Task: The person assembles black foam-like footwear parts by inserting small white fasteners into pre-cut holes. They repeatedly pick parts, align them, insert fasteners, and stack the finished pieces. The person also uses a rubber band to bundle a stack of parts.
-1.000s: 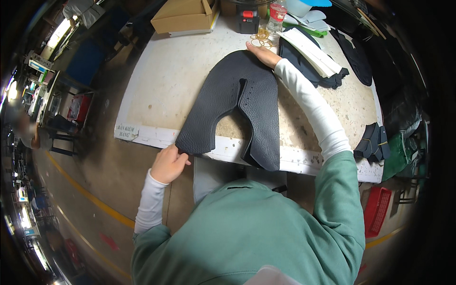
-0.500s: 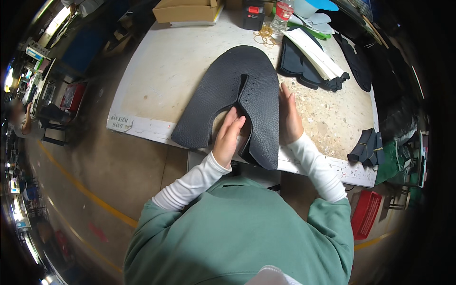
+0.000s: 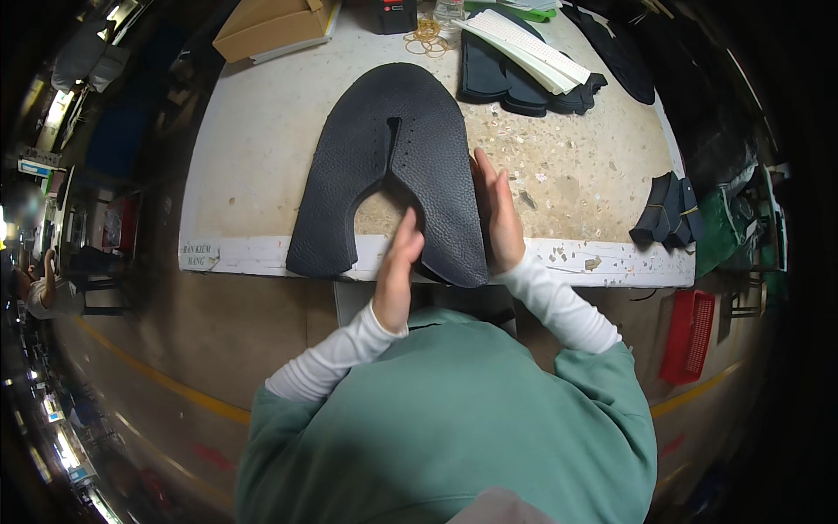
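A black grained leather shoe upper [image 3: 349, 148], horseshoe-shaped, lies on the table with its curved end away from me. Small punched holes line both sides of its central slit. It looks like more than one layer, but I cannot tell how many. My left hand [image 3: 397, 275] is open, its fingers stretched out along the inner edge of the upper's right leg. On that leg's outer side, my right hand [image 3: 502, 223] is upright and flat, its fingers straight and its palm facing the leather. Whether either hand presses on the edge is hard to tell.
The worn table [image 3: 240, 196] has a white front edge. Farther back are a cardboard box [image 3: 266, 26], rubber bands [image 3: 426, 39] and black pieces [image 3: 497, 74] under white sheets [image 3: 532, 54]. Banded black pieces [image 3: 668, 210] lie right; a red basket [image 3: 687, 336] stands below. A person [image 3: 42, 284] is far left.
The upper now lies straighter, its right leg lower on the table. My left hand has drawn back toward me from the slit. The whole view has shifted and turned slightly.
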Tool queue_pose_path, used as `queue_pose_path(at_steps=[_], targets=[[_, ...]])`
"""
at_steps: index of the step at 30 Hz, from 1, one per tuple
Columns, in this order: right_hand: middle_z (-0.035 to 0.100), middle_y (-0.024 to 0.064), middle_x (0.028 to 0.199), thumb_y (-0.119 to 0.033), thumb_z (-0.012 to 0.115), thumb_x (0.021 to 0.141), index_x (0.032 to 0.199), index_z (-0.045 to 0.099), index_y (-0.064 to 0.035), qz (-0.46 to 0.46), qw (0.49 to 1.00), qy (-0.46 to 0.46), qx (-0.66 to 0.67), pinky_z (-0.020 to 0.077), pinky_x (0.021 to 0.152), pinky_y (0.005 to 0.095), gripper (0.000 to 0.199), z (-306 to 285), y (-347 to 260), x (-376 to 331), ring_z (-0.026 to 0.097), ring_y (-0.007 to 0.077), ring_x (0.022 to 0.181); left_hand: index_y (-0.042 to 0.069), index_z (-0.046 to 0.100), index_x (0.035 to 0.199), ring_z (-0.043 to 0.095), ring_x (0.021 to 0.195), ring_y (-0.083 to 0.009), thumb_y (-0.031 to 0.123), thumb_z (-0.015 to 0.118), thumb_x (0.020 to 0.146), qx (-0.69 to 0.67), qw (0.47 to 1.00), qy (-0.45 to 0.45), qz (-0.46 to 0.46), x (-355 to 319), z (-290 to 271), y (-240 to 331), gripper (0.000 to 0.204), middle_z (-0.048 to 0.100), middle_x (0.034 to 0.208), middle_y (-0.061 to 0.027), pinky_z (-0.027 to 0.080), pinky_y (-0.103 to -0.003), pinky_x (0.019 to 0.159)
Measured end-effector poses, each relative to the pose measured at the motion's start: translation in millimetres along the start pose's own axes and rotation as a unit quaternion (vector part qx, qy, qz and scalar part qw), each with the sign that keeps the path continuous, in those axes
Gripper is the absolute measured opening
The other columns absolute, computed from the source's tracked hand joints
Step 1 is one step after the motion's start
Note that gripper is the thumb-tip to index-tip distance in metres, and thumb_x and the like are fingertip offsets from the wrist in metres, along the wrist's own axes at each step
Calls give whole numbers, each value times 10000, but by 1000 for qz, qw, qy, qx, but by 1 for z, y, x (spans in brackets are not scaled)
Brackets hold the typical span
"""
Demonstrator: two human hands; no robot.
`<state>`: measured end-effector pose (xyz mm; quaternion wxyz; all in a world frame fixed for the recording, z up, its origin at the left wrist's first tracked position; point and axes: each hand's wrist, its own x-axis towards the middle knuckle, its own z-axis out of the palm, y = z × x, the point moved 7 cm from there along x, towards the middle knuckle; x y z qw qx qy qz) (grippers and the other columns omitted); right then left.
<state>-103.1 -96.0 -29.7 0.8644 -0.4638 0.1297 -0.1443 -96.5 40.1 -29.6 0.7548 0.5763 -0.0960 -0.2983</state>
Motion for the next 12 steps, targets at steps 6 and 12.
queue_pose_path(at_steps=[6,12], targets=[[262,159,1528,-515,166,1025,1512,150,-22,-22,1000,-15,0,239,1144,333,694,1,7,-17,316,238,1381,-134,161,1453,124,1460,-256,267,351,982,-66,997,-33,31,-5,4,-9,648,153,1562,-216,97,-317,1173],[227,153,1545,-548,244,1008,1509,159,-24,-44,995,-47,-75,230,1157,393,729,-9,1,-3,262,295,1411,-67,-12,1490,-3,1472,-306,187,490,951,194,953,-231,-17,-16,5,20,780,-3,1602,-128,20,-375,1183]])
